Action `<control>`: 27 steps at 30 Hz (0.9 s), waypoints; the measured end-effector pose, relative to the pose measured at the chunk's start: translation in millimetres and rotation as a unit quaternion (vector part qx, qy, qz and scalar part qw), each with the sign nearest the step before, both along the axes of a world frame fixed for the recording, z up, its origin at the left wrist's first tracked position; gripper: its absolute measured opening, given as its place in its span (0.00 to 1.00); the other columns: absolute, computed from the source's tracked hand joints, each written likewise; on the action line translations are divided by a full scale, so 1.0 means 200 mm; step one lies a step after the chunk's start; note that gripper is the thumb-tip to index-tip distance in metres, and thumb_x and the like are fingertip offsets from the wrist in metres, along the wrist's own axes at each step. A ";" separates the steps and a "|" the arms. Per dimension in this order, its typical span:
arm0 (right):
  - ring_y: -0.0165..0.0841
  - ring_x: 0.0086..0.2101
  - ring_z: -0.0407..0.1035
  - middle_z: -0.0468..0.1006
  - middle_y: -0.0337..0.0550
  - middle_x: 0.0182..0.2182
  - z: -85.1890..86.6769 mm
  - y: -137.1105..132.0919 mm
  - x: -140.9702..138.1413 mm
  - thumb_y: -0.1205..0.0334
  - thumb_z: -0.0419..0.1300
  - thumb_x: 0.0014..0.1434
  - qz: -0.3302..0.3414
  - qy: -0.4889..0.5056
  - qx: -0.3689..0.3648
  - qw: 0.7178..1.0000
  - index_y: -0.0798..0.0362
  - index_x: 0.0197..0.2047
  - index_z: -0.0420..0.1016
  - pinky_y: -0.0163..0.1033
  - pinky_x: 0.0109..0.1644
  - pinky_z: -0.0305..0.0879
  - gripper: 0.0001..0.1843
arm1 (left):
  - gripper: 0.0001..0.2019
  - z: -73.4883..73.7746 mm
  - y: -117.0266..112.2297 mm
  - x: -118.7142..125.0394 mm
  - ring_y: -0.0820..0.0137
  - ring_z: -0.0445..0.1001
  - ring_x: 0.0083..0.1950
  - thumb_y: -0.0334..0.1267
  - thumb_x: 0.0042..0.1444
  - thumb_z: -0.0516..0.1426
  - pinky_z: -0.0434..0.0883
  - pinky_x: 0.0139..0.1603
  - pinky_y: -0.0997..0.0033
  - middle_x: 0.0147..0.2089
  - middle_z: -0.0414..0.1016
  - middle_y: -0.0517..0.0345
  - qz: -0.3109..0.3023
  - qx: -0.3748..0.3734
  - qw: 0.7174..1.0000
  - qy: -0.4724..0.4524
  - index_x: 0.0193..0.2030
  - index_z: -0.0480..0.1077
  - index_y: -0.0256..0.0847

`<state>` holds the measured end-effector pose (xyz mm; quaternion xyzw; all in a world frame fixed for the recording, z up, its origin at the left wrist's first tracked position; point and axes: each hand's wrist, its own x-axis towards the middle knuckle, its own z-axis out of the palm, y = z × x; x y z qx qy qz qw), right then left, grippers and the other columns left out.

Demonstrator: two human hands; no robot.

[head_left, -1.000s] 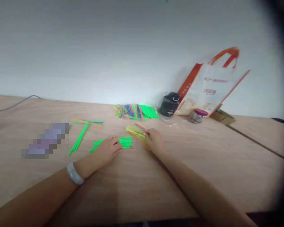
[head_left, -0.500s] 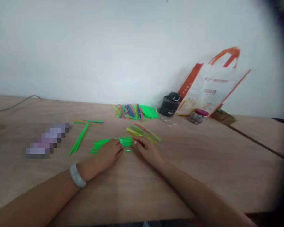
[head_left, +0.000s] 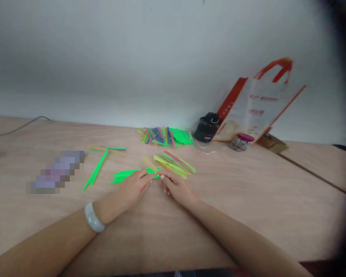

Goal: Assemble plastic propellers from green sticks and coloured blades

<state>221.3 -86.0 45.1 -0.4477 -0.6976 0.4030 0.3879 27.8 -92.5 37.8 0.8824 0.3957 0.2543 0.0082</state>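
Observation:
A pile of thin green plastic sticks (head_left: 123, 176) lies on the table under and beside my left hand (head_left: 138, 183). Its fingers are closed in a pinch on the end of a green stick (head_left: 157, 177). My right hand (head_left: 175, 186) meets it fingertip to fingertip, thumb and forefinger closed on an orange propeller blade (head_left: 150, 164) that slants up to the left. The fingers hide where blade and stick come together. Just behind my right hand lies a loose bundle of yellow, green and pink propeller blades (head_left: 175, 163).
Left of the pile lie finished-looking propeller toys (head_left: 96, 169) and a blurred-out item (head_left: 57, 171). Against the wall are bagged coloured blades and sticks (head_left: 165, 137), a black bottle (head_left: 207, 127), a red-lidded jar (head_left: 242, 142) and a carrier bag (head_left: 259, 107). A cable (head_left: 23, 126) runs at far left.
The orange blade now shows between my hands. My left hand has shifted right off the pile to my right fingertips, and a stick at the pile's near edge has left its place.

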 end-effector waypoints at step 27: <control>0.34 0.32 0.70 0.77 0.41 0.30 -0.01 -0.05 -0.03 0.63 0.49 0.61 0.028 -0.096 0.114 0.988 0.48 0.51 0.73 0.39 0.38 0.68 0.18 | 0.20 0.01 -0.04 0.00 0.66 0.70 0.45 0.23 0.59 0.44 0.70 0.46 0.64 0.46 0.69 0.50 0.039 0.022 0.995 0.087 0.54 0.64 0.39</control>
